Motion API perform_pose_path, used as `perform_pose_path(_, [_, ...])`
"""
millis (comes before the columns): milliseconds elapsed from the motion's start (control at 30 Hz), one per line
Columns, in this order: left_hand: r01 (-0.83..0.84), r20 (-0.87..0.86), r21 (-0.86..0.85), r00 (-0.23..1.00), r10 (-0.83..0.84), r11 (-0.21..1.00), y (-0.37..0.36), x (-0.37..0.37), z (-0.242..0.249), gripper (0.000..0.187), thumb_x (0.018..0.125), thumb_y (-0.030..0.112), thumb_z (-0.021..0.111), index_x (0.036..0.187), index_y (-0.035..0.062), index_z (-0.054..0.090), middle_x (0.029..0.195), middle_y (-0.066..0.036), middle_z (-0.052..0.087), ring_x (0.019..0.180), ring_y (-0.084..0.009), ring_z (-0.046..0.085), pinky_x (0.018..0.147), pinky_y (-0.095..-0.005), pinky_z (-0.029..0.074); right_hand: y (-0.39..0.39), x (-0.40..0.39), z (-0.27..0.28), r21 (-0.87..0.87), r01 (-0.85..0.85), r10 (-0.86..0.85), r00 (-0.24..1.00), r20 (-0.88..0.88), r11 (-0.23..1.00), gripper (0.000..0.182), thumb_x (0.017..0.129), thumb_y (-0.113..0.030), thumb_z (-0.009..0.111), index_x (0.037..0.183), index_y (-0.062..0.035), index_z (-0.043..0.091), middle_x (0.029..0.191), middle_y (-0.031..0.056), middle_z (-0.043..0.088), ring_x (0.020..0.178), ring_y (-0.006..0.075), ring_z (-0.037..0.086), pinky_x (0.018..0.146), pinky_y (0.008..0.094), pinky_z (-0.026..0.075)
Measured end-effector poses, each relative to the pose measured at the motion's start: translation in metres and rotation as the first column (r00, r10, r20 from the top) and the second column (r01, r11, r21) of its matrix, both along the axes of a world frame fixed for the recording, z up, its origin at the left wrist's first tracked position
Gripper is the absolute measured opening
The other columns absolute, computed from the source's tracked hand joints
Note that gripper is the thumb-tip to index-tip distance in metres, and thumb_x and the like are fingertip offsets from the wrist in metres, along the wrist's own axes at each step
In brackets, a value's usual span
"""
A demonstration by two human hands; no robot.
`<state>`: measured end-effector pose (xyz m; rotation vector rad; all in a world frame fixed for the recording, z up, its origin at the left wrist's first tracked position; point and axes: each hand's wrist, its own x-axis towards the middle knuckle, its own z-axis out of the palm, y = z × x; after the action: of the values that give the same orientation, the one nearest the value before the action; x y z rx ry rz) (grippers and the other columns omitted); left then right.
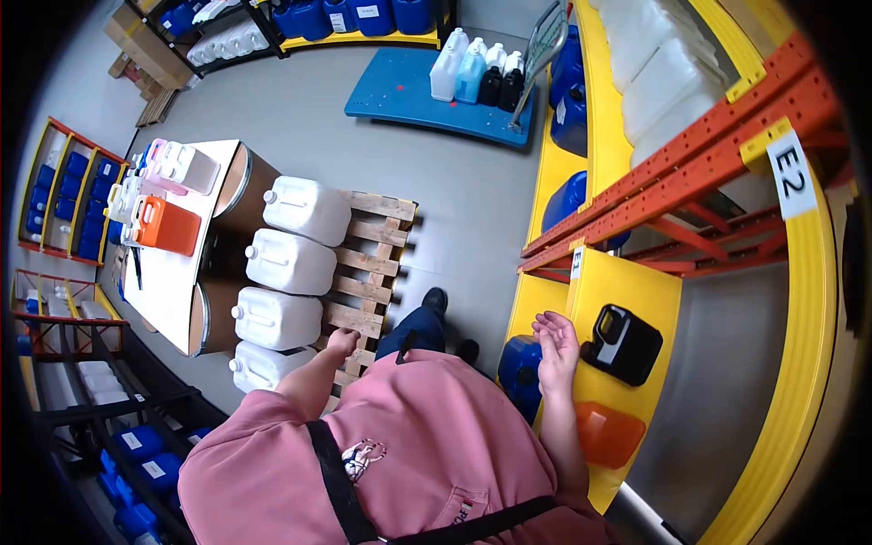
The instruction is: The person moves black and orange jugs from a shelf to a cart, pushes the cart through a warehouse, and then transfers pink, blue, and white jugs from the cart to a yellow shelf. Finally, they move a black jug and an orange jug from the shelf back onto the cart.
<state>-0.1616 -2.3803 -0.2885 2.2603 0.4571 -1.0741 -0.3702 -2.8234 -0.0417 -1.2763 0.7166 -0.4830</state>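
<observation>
My right hand [558,350] is raised with its fingers stretched out, holding nothing. It is just left of a black jerrycan [625,345] with a grey label, which lies on a yellow shelf [649,289]. An orange jerrycan [610,434] is on the same shelf, partly behind my right forearm. Below that hand is a blue jerrycan [520,371]. My left hand [343,342] hangs with curled fingers, and nothing shows in it. Nearest to it are a large white jerrycan [289,318] and the wooden pallet [354,318] beneath it.
Several white jerrycans stand in a row on the pallet. A white table [173,277] at left bears an orange jerrycan [173,227] and others. Ahead, a blue platform cart [391,86] carries bottles. An orange rack beam [690,163] runs along the right, with sign E2 [792,173].
</observation>
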Motion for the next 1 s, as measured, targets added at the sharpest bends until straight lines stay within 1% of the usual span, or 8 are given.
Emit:
perform_pose_path(133, [-0.139,-0.150,-0.030,0.980,0.133,0.990,-0.034,0.052,0.008,0.030,0.095,0.026,0.062,0.114,0.0037,0.068,0.088,-0.004,0.064,0.068,-0.0163,0.059,0.054,-0.0302,0.048,-0.038,0.082,-0.022,0.036,-0.076,0.080,0.991,-0.106,0.996,0.027,0.101,-0.003,0.057,0.126,0.0044,0.054,0.121,0.0156,0.065,0.111,0.0204,0.064,0.102,0.0327,0.048])
perform_pose_path(167, [-0.172,-0.169,-0.097,0.974,0.154,0.980,-0.031,0.074,-0.022,0.029,0.094,0.026,0.062,0.113,0.0044,0.068,0.091,-0.003,0.064,0.070,-0.0160,0.060,0.055,-0.0299,0.047,-0.049,0.107,-0.030,0.004,-0.104,0.104,0.985,-0.137,0.995,0.026,0.101,-0.004,0.057,0.125,0.0041,0.055,0.121,0.0151,0.065,0.111,0.0201,0.064,0.102,0.0323,0.048])
perform_pose_path(333, [-0.086,-0.053,-0.114,0.995,0.081,0.990,-0.088,0.224,-0.023,0.030,0.093,0.024,0.062,0.115,0.0040,0.068,0.086,-0.002,0.064,0.068,-0.0140,0.057,0.053,-0.0295,0.046,-0.108,0.244,-0.056,-0.096,-0.217,0.189,0.952,-0.240,0.971,0.028,0.101,-0.009,0.061,0.126,0.0022,0.058,0.122,0.0128,0.066,0.112,0.0192,0.063,0.098,0.0310,0.049])
perform_pose_path(500, [0.096,0.124,-0.160,0.989,-0.077,0.982,-0.158,0.402,0.052,0.037,0.098,0.027,0.063,0.124,0.0016,0.067,0.096,-0.005,0.069,0.083,-0.0152,0.062,0.076,-0.0297,0.051,-0.140,0.369,-0.046,-0.090,-0.258,0.223,0.931,-0.288,0.962,0.031,0.100,-0.010,0.061,0.128,0.0016,0.057,0.124,0.0127,0.064,0.113,0.0189,0.062,0.096,0.0314,0.050])
perform_pose_path(567, [0.144,0.244,-0.149,0.964,-0.105,0.978,-0.170,0.467,0.051,0.040,0.098,0.029,0.062,0.127,0.0016,0.066,0.101,-0.006,0.070,0.089,-0.0156,0.063,0.078,-0.0293,0.052,-0.150,0.413,-0.040,-0.094,-0.268,0.221,0.912,-0.345,0.959,0.030,0.100,-0.011,0.062,0.128,0.0009,0.058,0.119,0.0108,0.066,0.110,0.0179,0.063,0.094,0.0303,0.050])
perform_pose_path(667, [-0.030,0.225,-0.279,0.970,0.096,0.960,-0.210,0.531,0.094,0.039,0.099,0.027,0.061,0.128,0.0012,0.064,0.106,-0.006,0.069,0.091,-0.0158,0.063,0.082,-0.0307,0.051,-0.179,0.473,-0.055,-0.113,-0.291,0.223,0.885,-0.408,0.950,0.028,0.100,-0.010,0.062,0.126,0.0008,0.060,0.116,0.0101,0.068,0.107,0.0175,0.064,0.094,0.0295,0.050])
perform_pose_path(767, [-0.243,0.108,-0.371,0.947,0.302,0.896,-0.223,0.576,0.078,0.038,0.098,0.027,0.061,0.128,0.0036,0.063,0.106,-0.002,0.068,0.092,-0.0151,0.063,0.081,-0.0294,0.051,-0.215,0.545,-0.080,-0.157,-0.310,0.231,0.894,-0.384,0.938,0.027,0.100,-0.011,0.062,0.124,0.0006,0.061,0.115,0.0101,0.069,0.104,0.0171,0.065,0.093,0.0292,0.050])
perform_pose_path(1000, [-0.521,-0.028,-0.158,0.851,0.524,0.839,-0.236,0.628,0.017,0.041,0.097,0.030,0.059,0.130,0.0058,0.060,0.113,-0.007,0.066,0.097,-0.0223,0.066,0.082,-0.0377,0.052,-0.312,0.773,-0.154,-0.127,-0.385,0.329,0.888,-0.321,0.914,0.025,0.099,-0.012,0.063,0.122,0.0003,0.063,0.110,0.0091,0.071,0.099,0.0169,0.066,0.089,0.0298,0.052])
